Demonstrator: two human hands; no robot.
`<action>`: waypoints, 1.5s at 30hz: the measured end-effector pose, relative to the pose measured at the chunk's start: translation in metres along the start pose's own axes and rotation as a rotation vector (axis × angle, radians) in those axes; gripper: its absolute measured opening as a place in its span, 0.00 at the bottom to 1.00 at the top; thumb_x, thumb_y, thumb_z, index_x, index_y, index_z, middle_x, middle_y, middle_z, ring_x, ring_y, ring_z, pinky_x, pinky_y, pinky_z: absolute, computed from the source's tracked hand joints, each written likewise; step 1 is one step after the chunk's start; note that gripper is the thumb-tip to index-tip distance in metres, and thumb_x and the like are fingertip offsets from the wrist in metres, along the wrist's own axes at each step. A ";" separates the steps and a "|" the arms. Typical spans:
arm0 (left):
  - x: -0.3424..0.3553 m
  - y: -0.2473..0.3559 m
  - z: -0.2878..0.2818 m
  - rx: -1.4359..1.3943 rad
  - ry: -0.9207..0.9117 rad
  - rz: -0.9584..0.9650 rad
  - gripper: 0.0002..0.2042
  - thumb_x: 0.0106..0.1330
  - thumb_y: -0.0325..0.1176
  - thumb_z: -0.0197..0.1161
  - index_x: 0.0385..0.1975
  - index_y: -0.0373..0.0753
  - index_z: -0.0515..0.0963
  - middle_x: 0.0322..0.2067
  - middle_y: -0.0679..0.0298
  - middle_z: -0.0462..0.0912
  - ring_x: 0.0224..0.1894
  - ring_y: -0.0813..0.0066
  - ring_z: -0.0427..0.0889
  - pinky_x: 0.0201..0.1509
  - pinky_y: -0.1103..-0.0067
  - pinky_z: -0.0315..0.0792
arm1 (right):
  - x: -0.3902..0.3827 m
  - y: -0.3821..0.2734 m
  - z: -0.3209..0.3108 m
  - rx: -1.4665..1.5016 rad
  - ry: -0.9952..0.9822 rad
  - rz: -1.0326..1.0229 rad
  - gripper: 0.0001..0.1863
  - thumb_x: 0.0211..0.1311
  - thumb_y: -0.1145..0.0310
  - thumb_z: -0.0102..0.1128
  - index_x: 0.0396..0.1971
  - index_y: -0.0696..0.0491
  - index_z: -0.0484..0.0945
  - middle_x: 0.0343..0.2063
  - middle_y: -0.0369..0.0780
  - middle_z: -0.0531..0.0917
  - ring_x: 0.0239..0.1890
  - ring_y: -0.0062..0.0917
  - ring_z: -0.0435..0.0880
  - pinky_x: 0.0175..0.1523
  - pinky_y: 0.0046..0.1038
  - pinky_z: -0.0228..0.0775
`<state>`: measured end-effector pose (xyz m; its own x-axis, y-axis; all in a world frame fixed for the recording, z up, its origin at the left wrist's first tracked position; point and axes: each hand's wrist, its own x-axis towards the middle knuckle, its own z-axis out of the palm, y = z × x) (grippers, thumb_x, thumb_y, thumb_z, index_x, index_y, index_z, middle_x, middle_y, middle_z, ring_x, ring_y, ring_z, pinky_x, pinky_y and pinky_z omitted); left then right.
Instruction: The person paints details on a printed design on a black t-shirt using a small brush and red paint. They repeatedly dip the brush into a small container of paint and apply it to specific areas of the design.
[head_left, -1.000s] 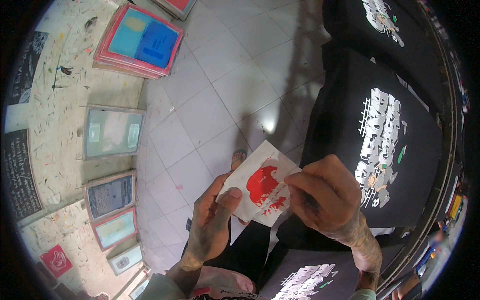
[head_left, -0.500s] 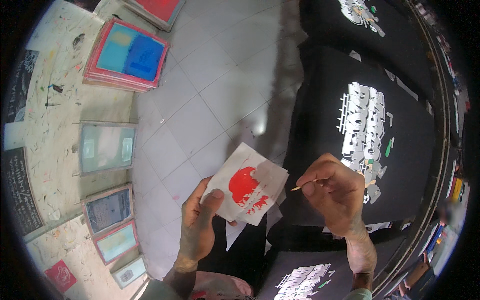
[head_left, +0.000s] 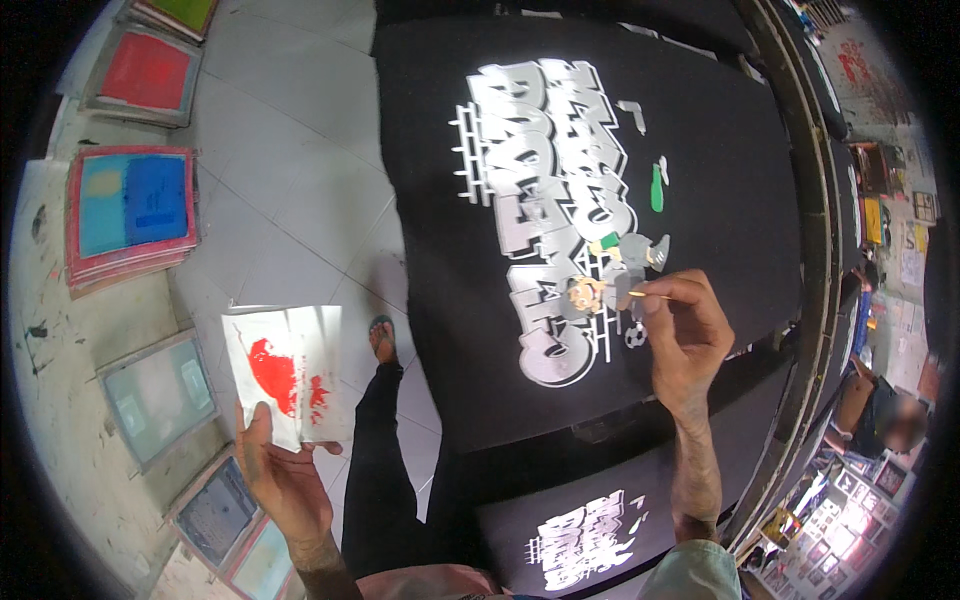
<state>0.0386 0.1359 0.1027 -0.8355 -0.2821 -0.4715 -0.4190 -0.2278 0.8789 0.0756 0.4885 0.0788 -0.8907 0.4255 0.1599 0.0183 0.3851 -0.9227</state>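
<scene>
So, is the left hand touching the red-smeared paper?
Touching: the head view shows the left hand holding the paper, thumb over its lower edge.

A white paper, blotched with bright red paint, is held painted face up, left of the black fabric. The fabric lies spread flat, bearing a white-and-grey lettered print. A thin pale stick points left at the print's grey figure, perhaps touching it.
</scene>
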 end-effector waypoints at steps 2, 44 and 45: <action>0.001 -0.011 0.002 -0.005 -0.005 0.020 0.24 0.72 0.43 0.56 0.61 0.34 0.67 0.48 0.56 0.82 0.41 0.66 0.86 0.31 0.69 0.81 | -0.004 0.012 -0.005 -0.075 0.006 -0.009 0.06 0.62 0.83 0.63 0.38 0.62 0.83 0.34 0.36 0.80 0.31 0.12 0.75 0.33 0.17 0.65; 0.025 -0.055 0.021 0.080 0.087 0.002 0.23 0.73 0.43 0.57 0.61 0.36 0.70 0.51 0.57 0.82 0.43 0.69 0.86 0.31 0.73 0.82 | 0.005 0.015 0.012 -0.339 -0.085 -0.321 0.17 0.32 0.81 0.72 0.31 0.61 0.85 0.24 0.40 0.82 0.23 0.25 0.80 0.25 0.25 0.68; 0.025 -0.055 0.021 0.069 0.089 -0.002 0.23 0.73 0.43 0.57 0.61 0.36 0.70 0.52 0.57 0.82 0.44 0.69 0.86 0.31 0.73 0.82 | 0.004 0.015 0.012 -0.333 -0.089 -0.309 0.17 0.33 0.80 0.72 0.32 0.61 0.85 0.24 0.40 0.82 0.23 0.25 0.80 0.25 0.25 0.69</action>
<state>0.0335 0.1612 0.0443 -0.8010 -0.3641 -0.4752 -0.4468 -0.1649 0.8793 0.0670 0.4863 0.0614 -0.9126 0.1827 0.3658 -0.1225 0.7314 -0.6708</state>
